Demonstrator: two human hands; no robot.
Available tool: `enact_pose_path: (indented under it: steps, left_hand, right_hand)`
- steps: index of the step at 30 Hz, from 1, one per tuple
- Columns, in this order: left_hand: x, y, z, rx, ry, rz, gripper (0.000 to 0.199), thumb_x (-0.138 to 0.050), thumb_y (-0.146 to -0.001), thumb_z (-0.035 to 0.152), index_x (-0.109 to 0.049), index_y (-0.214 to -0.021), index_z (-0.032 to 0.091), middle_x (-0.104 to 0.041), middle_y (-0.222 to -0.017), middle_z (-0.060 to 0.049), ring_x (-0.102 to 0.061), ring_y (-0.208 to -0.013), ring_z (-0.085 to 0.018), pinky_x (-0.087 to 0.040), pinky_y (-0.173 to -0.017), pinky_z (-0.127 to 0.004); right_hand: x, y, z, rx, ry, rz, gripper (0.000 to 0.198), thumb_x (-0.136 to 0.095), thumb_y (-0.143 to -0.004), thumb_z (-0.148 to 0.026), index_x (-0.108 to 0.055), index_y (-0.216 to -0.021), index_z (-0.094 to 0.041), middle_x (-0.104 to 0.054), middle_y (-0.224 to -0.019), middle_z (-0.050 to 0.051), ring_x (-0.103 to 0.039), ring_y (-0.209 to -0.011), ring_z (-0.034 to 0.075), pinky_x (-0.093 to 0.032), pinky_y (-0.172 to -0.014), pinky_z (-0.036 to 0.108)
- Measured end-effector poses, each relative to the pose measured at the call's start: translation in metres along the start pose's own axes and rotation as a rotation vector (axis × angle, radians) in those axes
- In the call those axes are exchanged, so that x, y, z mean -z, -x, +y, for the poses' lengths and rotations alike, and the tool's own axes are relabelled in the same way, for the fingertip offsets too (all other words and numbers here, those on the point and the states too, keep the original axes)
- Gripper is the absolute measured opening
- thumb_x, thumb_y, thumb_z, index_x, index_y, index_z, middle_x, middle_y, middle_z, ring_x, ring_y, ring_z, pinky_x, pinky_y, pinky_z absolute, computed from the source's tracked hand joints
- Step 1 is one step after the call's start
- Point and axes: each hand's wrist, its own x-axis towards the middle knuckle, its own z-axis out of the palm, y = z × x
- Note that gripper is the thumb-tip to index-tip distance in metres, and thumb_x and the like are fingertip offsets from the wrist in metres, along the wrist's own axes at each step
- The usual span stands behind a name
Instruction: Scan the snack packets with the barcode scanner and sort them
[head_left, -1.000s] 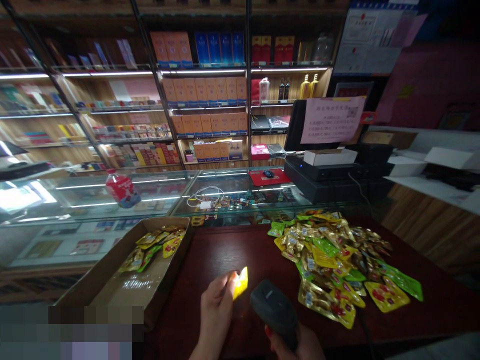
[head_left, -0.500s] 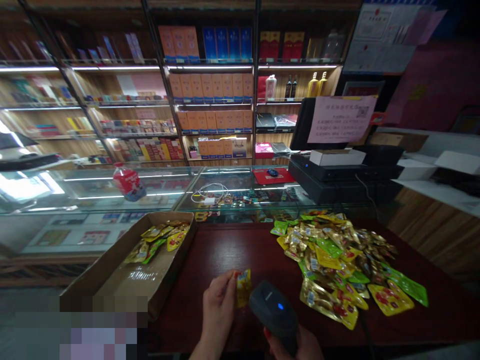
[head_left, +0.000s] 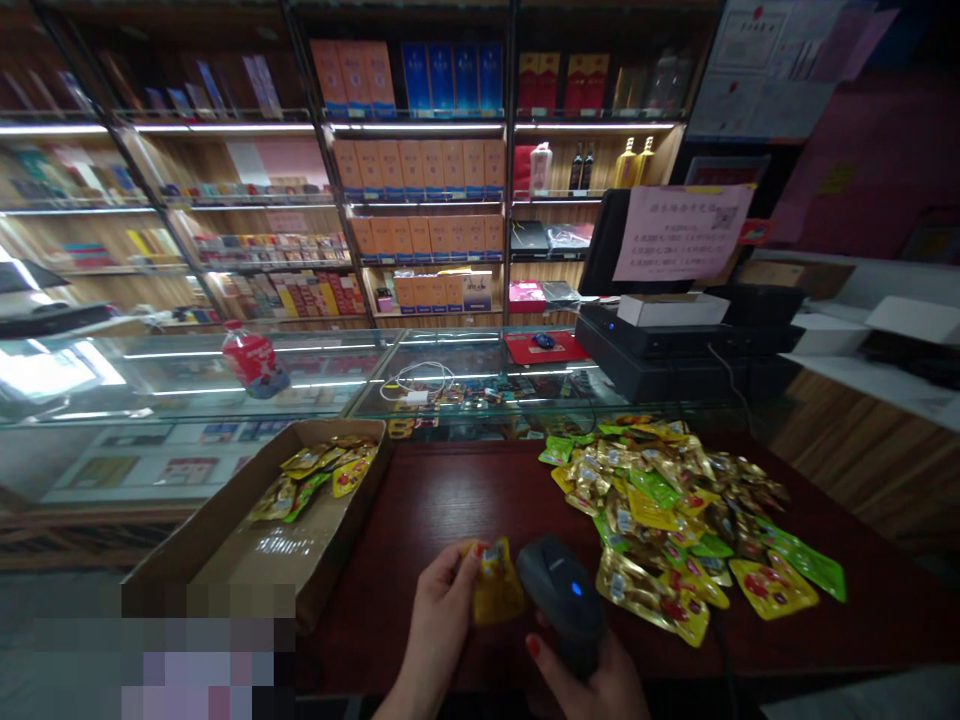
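Pinched between the thumb and fingers of my left hand [head_left: 444, 612] is a small yellow snack packet [head_left: 497, 585], held above the dark red tabletop [head_left: 435, 500]. My right hand [head_left: 592, 680] grips a black handheld barcode scanner [head_left: 562, 600] with a blue light on top. Its head points toward the packet, a small gap apart. To the right lies a heap of gold, yellow and green snack packets [head_left: 660, 500]. On the left stands an open cardboard box [head_left: 225, 500] with several similar packets [head_left: 322, 475] at its far end.
Beyond the table is a glass display counter [head_left: 330, 360] bearing a red-labelled bottle [head_left: 253, 360], a white cable [head_left: 418, 385] and a mouse [head_left: 544, 341] on a red mat. A monitor [head_left: 607, 245] with a pink notice stands over a black cash drawer [head_left: 675, 365]. Stocked shelves line the wall.
The packet in my left hand has turned so more of its face shows. The scanner has shifted slightly right and up in view. The heap and box look the same.
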Motion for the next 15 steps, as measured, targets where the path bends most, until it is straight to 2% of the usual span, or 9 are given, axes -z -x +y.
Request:
enact_pose_path:
  steps: [2, 5, 8, 11, 15]
  left_hand:
    - [-0.007, 0.007, -0.002, 0.107, 0.105, -0.08, 0.047, -0.076, -0.073, 0.058, -0.076, -0.092, 0.015, -0.075, -0.083, -0.008, -0.069, -0.072, -0.022, -0.055, -0.07, -0.032]
    - [-0.011, 0.016, 0.001, 0.168, 0.119, -0.127, 0.049, -0.082, -0.067, 0.056, -0.078, -0.093, 0.015, -0.076, -0.086, -0.01, -0.068, -0.073, -0.022, -0.054, -0.066, -0.03]
    - [-0.008, 0.017, 0.009, 0.094, 0.017, -0.144, 0.043, -0.087, -0.062, 0.049, -0.08, -0.088, 0.015, -0.075, -0.089, -0.01, -0.067, -0.077, -0.022, -0.053, -0.066, -0.027]
    - [-0.007, 0.016, 0.013, 0.037, -0.007, -0.118, 0.036, -0.085, -0.065, 0.048, -0.078, -0.068, 0.013, -0.07, -0.075, -0.008, -0.062, -0.068, -0.017, -0.048, -0.059, -0.022]
    - [-0.016, 0.017, 0.01, 0.295, 0.258, -0.089, 0.043, -0.085, -0.063, 0.054, -0.072, -0.065, 0.013, -0.063, -0.057, -0.003, -0.05, -0.046, -0.01, -0.037, -0.044, -0.02]
  right_hand:
    - [-0.004, -0.006, -0.001, 0.022, -0.003, 0.057, 0.063, -0.072, -0.063, -0.071, -0.075, -0.092, -0.015, -0.082, -0.09, 0.014, -0.077, -0.087, 0.03, -0.061, -0.081, 0.031]
    - [-0.006, -0.011, -0.003, 0.007, 0.021, 0.152, 0.058, -0.073, -0.064, -0.069, -0.076, -0.086, -0.016, -0.082, -0.084, 0.015, -0.077, -0.082, 0.032, -0.062, -0.077, 0.034]
    - [-0.005, -0.012, 0.0, -0.004, 0.04, 0.191, 0.057, -0.076, -0.06, -0.066, -0.078, -0.084, -0.015, -0.082, -0.085, 0.016, -0.077, -0.083, 0.034, -0.062, -0.076, 0.038]
    - [-0.005, -0.008, 0.002, -0.057, -0.008, 0.154, 0.056, -0.081, -0.055, -0.064, -0.079, -0.083, -0.016, -0.082, -0.084, 0.015, -0.077, -0.085, 0.036, -0.062, -0.079, 0.041]
    - [-0.015, 0.0, -0.004, -0.273, -0.25, 0.092, 0.063, -0.083, -0.049, -0.069, -0.077, -0.085, -0.017, -0.083, -0.079, 0.011, -0.078, -0.081, 0.034, -0.063, -0.077, 0.04]
